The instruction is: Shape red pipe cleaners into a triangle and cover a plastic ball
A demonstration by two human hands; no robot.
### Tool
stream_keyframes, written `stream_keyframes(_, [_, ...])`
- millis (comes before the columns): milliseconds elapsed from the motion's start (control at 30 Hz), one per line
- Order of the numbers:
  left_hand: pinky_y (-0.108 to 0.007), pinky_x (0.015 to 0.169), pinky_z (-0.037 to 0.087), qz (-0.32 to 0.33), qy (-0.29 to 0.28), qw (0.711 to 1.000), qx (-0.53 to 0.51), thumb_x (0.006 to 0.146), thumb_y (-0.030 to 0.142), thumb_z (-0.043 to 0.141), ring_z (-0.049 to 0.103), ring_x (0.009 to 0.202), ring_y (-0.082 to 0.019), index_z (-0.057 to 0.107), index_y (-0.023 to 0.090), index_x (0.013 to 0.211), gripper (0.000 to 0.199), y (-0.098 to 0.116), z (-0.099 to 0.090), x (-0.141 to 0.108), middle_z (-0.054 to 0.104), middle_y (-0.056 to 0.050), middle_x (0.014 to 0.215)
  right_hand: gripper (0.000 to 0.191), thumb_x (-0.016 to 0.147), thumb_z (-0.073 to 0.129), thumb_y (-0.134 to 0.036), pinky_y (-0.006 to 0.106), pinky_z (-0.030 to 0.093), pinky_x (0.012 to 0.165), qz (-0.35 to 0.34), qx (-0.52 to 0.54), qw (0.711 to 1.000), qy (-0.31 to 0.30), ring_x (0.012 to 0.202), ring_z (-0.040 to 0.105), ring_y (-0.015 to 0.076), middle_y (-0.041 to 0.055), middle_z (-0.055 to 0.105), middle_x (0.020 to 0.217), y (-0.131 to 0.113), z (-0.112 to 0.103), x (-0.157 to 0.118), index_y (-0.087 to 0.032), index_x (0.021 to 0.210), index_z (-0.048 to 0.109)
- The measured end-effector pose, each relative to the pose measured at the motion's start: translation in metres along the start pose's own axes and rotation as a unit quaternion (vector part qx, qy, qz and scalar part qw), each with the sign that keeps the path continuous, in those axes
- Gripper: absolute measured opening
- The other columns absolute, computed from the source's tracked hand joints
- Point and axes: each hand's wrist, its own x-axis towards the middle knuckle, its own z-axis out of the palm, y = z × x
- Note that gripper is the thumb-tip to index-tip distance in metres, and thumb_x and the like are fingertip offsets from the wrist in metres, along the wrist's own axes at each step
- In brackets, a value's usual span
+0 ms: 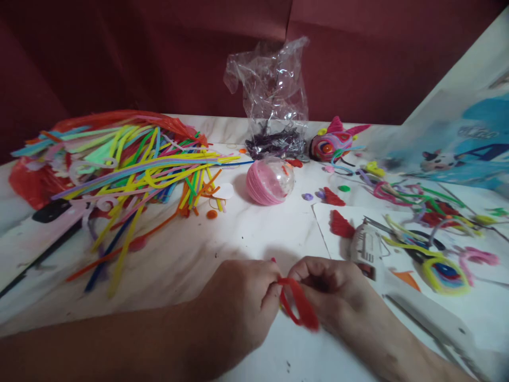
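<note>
Between my two hands is a red pipe cleaner, bent into a narrow loop over the white tabletop. My left hand pinches one side of it between thumb and fingers. The other side is gripped by my right hand, fingers curled in; motion blurs the lower end of the loop. Beyond the hands lies a clear plastic ball, its left part wrapped in pink pipe cleaner. Red fuzzy triangular pieces rest just past my right hand.
A heap of colourful pipe cleaners on red plastic spreads at left. Behind stands a clear bag of dark strands. A decorated pink ball sits back right. A glue bottle, a grey-handled tool and a yellow-rimmed coil lie right.
</note>
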Motion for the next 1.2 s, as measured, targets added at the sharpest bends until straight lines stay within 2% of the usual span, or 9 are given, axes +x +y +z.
stream_keyframes(133, [-0.021, 0.051, 0.036, 0.032, 0.019, 0.999, 0.022, 0.075, 0.014, 0.040, 0.051, 0.052, -0.010, 0.052, 0.017, 0.061, 0.019, -0.006, 0.003, 0.001, 0.057, 0.000, 0.056, 0.027, 0.076, 0.054, -0.035, 0.014, 0.031, 0.040, 0.007, 0.005, 1.000, -0.001, 0.049, 0.047, 0.0127, 0.0065, 0.055, 0.059, 0.002, 0.000, 0.002, -0.009, 0.070, 0.058])
stream_keyframes(433, [-0.021, 0.049, 0.037, 0.074, 0.044, 0.995, 0.048, 0.079, 0.015, 0.041, 0.052, 0.051, -0.010, 0.054, 0.015, 0.062, 0.022, -0.007, 0.002, 0.002, 0.057, -0.001, 0.056, 0.029, 0.069, 0.053, -0.035, 0.014, 0.030, 0.040, 0.031, 0.003, 0.999, -0.036, 0.045, 0.041, 0.0100, 0.0068, 0.053, 0.057, -0.008, 0.000, 0.004, -0.008, 0.063, 0.060])
stream_keyframes(667, [-0.025, 0.059, 0.041, 0.128, 0.026, 0.991, 0.042, 0.076, 0.007, 0.042, 0.057, 0.063, -0.014, 0.058, 0.014, 0.069, 0.019, -0.008, -0.001, 0.004, 0.062, -0.004, 0.067, 0.028, 0.065, 0.059, -0.033, 0.012, 0.034, 0.037, 0.066, 0.130, 0.986, -0.076, 0.042, 0.040, 0.0086, 0.0062, 0.049, 0.052, -0.007, -0.002, 0.009, -0.006, 0.061, 0.058])
stream_keyframes(800, [-0.022, 0.055, 0.039, 0.139, 0.074, 0.986, 0.050, 0.077, 0.010, 0.045, 0.052, 0.055, -0.011, 0.054, 0.015, 0.062, 0.019, -0.006, -0.003, 0.005, 0.058, 0.000, 0.059, 0.024, 0.063, 0.062, -0.029, 0.011, 0.032, 0.034, 0.072, 0.194, 0.975, -0.076, 0.039, 0.038, 0.0075, 0.0038, 0.047, 0.050, -0.009, -0.002, 0.010, -0.006, 0.061, 0.058])
stream_keyframes(933, [-0.021, 0.054, 0.039, 0.121, 0.115, 0.983, 0.075, 0.076, 0.010, 0.049, 0.053, 0.058, -0.010, 0.055, 0.016, 0.068, 0.011, -0.004, -0.003, 0.007, 0.059, 0.001, 0.064, 0.023, 0.063, 0.064, -0.028, 0.011, 0.030, 0.034, 0.074, 0.230, 0.967, -0.076, 0.038, 0.036, 0.0068, 0.0009, 0.043, 0.046, -0.011, -0.002, 0.010, -0.007, 0.058, 0.055])
stream_keyframes(1033, [-0.020, 0.054, 0.039, 0.136, 0.115, 0.981, 0.079, 0.076, 0.010, 0.048, 0.052, 0.057, -0.010, 0.055, 0.016, 0.068, 0.012, -0.005, -0.004, 0.008, 0.058, 0.001, 0.063, 0.021, 0.062, 0.063, -0.026, 0.011, 0.031, 0.034, 0.082, 0.249, 0.962, -0.074, 0.038, 0.037, 0.0069, 0.0009, 0.043, 0.046, -0.011, -0.001, 0.010, -0.007, 0.058, 0.054])
stream_keyframes(1200, [-0.022, 0.051, 0.038, 0.207, 0.115, 0.965, 0.115, 0.078, 0.008, 0.044, 0.051, 0.056, -0.011, 0.058, 0.014, 0.070, 0.018, -0.007, -0.004, 0.008, 0.058, -0.001, 0.060, 0.020, 0.059, 0.061, -0.023, 0.012, 0.031, 0.033, 0.096, 0.289, 0.949, -0.077, 0.039, 0.036, 0.0075, -0.0015, 0.037, 0.044, -0.013, -0.001, 0.008, -0.009, 0.052, 0.047])
